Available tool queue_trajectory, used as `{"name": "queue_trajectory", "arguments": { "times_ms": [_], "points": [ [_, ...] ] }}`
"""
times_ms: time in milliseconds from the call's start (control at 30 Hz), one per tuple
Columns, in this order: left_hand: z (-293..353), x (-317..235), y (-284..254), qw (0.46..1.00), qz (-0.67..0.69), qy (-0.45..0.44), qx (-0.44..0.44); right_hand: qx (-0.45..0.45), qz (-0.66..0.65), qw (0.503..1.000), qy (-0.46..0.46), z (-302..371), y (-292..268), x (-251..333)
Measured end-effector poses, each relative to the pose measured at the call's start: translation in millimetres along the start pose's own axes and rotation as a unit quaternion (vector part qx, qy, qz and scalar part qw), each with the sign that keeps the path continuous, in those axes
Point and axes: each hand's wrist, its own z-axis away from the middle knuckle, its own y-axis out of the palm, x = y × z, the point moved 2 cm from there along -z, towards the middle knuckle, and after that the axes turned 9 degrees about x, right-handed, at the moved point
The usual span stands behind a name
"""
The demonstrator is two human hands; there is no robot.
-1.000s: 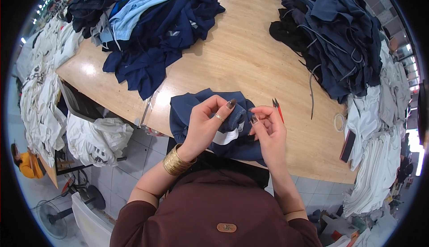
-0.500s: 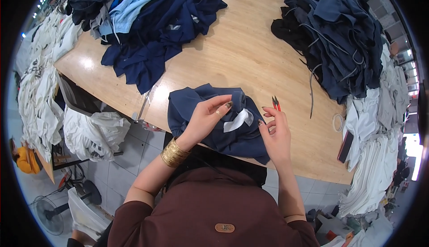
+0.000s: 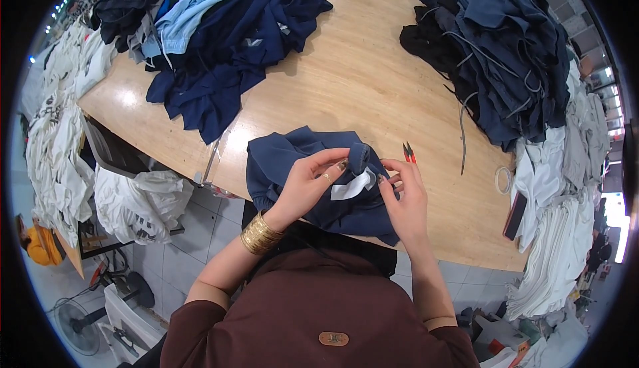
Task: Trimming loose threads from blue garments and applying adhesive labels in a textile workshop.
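A dark blue garment [image 3: 293, 145] lies bunched at the table's near edge, with a white label [image 3: 354, 186] showing on it. My left hand [image 3: 316, 183], a gold cuff at its wrist, pinches a folded band of this cloth between thumb and fingers. At the garment's right side, the bent fingers of my right hand [image 3: 404, 191] close on the cloth beside the label. Red-handled thread snips [image 3: 410, 154] show just beyond my right knuckles, blades pointing away. Their handles are partly hidden, and I cannot tell whether the hand holds them or they lie on the table.
A pile of blue and black garments [image 3: 233, 48] covers the far left of the wooden table [image 3: 346, 68]. Dark garments with loose cords [image 3: 506, 55] are heaped at the far right. White folded cloth [image 3: 546, 255] lines the right edge. A standing fan [image 3: 76, 325] is low left.
My right hand has moved left to the cloth near the label. My left fingers have turned the folded band up more. The snips have barely shifted in view.
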Motion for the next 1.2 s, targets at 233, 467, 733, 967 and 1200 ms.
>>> {"name": "queue_trajectory", "arguments": {
  "times_ms": [233,467,733,967,1200],
  "points": [
    [-5,4,3,0.999,-0.04,-0.005,-0.031,-0.017,-0.143,0.99,-0.002,-15,14,11],
    [-8,-6,8,0.986,-0.152,0.03,-0.059,-0.01,-0.203,0.979,-0.012,-16,17,11],
    [-10,-4,13,0.998,0.035,0.003,-0.056,-0.004,-0.268,0.963,-0.004,-15,20,11],
    [-18,-10,30,0.981,0.175,-0.085,-0.017,-0.018,-0.346,0.938,0.003,-10,15,-4],
    [-20,-4,34,0.994,-0.083,-0.056,-0.041,-0.039,-0.257,0.964,-0.052,-1,7,-9]
  ]
}}
